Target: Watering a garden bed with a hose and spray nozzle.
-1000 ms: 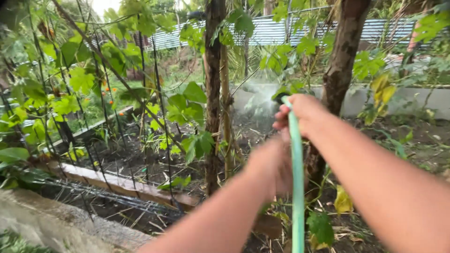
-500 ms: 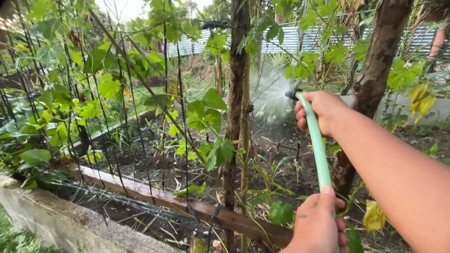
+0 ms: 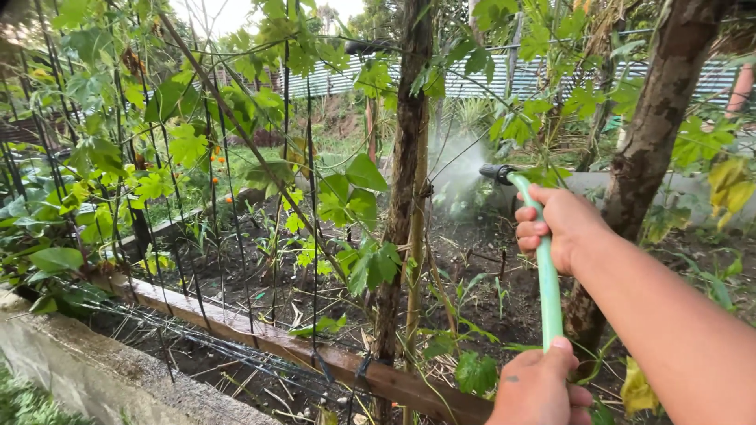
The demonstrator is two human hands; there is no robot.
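Fingers (image 3: 529, 230) of the right hand (image 3: 561, 228) were wrapped tight around a pale green garden hose (image 3: 547, 279) just behind its black nozzle (image 3: 496, 171), which sprayed a fine mist toward the soil bed (image 3: 472, 244). Lower down, the left hand (image 3: 539, 389) gripped the same hose near a wooden border plank (image 3: 260, 334).

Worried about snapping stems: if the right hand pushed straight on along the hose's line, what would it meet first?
Probably the thin trunk left of the nozzle, ahead of the right hand; depth is unclear.

Trunks (image 3: 409, 197), perhaps vines, ahead.
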